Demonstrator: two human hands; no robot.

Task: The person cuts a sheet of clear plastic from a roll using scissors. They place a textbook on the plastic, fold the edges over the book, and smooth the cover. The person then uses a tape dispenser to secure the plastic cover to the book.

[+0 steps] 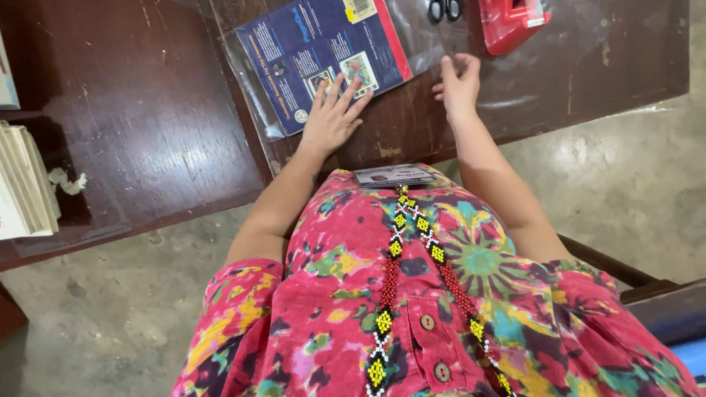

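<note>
Fingers [346,92] spread (flat) on book [316,44]

Dark blue book [323,51], red-edged

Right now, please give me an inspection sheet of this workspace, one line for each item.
Surface: dark wooden table, scratched and worn.
Job's things: blue book lying on a clear plastic sheet.
Clutter: black scissors and red tape dispenser at the far edge; stacked books on the left.
Hands: left hand flat on the book's near corner, fingers spread; right hand open on the plastic sheet.
Cables: nothing seen.
Surroundings: concrete floor; wooden chair at the right.
</note>
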